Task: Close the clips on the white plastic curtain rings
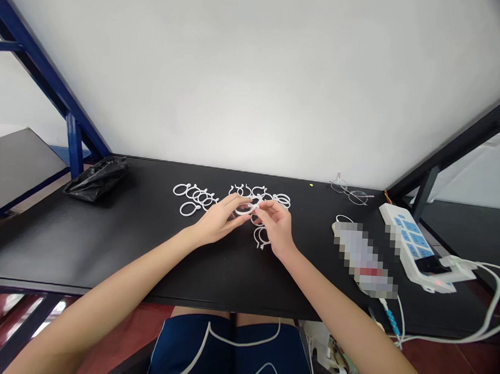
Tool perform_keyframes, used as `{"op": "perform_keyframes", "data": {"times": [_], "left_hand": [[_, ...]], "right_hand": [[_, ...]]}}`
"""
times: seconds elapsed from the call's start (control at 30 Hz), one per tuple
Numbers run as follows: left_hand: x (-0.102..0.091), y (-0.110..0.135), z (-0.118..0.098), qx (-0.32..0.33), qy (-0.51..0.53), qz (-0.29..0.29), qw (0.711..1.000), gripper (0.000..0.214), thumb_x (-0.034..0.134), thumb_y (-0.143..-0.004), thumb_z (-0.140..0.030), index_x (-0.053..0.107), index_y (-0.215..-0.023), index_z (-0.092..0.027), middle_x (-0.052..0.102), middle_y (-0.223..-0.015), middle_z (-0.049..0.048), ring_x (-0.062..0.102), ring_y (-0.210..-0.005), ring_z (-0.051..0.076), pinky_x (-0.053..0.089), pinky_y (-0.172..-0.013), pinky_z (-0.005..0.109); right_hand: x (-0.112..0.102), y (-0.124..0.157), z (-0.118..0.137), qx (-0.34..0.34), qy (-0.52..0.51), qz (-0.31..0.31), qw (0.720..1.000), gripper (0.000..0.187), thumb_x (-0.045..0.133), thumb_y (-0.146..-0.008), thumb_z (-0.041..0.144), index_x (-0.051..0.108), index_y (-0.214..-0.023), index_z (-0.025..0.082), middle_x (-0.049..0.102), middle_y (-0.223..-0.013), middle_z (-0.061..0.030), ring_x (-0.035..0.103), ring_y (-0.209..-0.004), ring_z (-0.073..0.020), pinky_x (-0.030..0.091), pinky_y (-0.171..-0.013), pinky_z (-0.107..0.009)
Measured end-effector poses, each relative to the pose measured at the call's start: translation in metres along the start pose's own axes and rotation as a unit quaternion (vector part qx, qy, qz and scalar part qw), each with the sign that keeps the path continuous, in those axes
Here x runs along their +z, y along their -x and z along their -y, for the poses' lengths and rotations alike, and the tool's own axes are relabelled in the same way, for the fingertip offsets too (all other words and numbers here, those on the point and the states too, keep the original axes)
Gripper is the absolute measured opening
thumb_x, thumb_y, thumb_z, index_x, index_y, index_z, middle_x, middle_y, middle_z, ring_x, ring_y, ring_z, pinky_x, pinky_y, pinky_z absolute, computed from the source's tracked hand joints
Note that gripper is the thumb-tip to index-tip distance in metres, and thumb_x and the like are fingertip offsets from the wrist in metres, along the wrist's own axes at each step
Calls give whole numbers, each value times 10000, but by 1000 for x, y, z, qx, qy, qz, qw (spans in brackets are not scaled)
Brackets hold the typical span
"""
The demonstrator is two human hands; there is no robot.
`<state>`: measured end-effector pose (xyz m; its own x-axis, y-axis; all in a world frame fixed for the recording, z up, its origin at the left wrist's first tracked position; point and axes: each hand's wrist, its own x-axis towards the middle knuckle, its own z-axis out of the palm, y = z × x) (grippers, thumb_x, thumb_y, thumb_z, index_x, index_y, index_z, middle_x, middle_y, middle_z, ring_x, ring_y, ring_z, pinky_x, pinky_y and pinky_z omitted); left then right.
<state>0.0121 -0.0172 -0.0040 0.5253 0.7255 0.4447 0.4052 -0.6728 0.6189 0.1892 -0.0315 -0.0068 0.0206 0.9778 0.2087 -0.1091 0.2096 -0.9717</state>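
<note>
Left hand (219, 219) and right hand (278, 227) both pinching one white ring (244, 213) — held between them, mid-table. More rings (197, 195) left; phone (362, 259) right — power strip (411, 245) farther right. Black table (144, 254) under all.

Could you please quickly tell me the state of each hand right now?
Left hand: closed, thumb and fingers holding a white ring.
Right hand: closed, fingertips pinching the same ring.
</note>
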Motion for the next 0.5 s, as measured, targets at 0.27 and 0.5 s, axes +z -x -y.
{"op": "perform_keyframes", "data": {"times": [0.27,0.5], "left_hand": [[-5,-3,-2,-69,44,-5,997,338,427,-968,-402,582,-1176,-184,590,-1054,83,601,-935,185,511,-661,261],[-7,-4,-5,-80,53,-5,995,288,405,-962,-364,602,-1030,-166,607,-965,60,578,-815,156,475,-620,240]], "right_hand": [[-2,-2,7,80,-33,42,995,233,764,-689,367,637,-766,188,693,-766,-31,665,-778,-179,525,-554,-237],[-1,3,2,22,64,88,994,251,667,-800,438,630,-806,189,677,-798,-46,662,-779,-186,520,-572,-257]]}}
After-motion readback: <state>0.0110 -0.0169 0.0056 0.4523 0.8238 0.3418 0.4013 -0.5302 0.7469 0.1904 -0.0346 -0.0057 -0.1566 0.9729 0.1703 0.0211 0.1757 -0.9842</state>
